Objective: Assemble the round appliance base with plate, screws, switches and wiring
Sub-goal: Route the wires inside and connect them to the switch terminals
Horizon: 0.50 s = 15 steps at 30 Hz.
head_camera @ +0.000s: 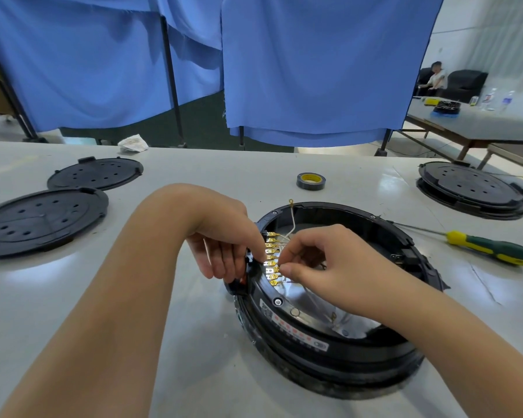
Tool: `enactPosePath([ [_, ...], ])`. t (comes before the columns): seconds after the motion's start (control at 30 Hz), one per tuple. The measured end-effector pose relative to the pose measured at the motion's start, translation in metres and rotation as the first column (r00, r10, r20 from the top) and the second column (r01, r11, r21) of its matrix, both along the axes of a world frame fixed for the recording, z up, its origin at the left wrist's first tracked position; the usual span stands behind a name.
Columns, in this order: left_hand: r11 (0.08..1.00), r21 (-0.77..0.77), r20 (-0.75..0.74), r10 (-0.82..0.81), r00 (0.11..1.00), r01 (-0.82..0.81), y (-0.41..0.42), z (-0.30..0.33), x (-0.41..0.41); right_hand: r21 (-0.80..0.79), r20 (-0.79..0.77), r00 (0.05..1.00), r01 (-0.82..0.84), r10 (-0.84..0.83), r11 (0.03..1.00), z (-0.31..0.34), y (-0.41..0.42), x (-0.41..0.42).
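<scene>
Near mid-table, w/ the round base (329, 312) lying open side up, both hands work at its left rim where a row of brass terminals (271, 257) sits on the switch block. Left hand (224, 245) curls over the rim, fingers gripping the block to steady it. Right hand (311, 260) pinches what looks like a thin white wire (292, 224) end at a mid-row terminal; exact contact too small to tell. To do it well: keep block braced, push connector straight on, don't bend neighbouring tabs. Screwdriver (489, 247) lies right of base, tape roll (311, 181) behind, spare plates (43, 220) far left.
</scene>
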<state>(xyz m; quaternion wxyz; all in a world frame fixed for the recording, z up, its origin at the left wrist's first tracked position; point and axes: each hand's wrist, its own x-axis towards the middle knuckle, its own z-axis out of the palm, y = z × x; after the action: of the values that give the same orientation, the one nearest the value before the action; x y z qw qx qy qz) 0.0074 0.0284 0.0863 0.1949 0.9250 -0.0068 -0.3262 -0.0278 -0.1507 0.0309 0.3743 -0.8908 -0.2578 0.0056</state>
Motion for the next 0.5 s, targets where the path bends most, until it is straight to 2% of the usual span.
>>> enactPosePath([
  [0.5,1.0,-0.011,0.003,-0.012,1.0,0.012,0.0003,-0.0009,-0.0004,-0.01,0.022,1.0,-0.007,0.007,1.0,0.0023,0.0045,0.0002],
])
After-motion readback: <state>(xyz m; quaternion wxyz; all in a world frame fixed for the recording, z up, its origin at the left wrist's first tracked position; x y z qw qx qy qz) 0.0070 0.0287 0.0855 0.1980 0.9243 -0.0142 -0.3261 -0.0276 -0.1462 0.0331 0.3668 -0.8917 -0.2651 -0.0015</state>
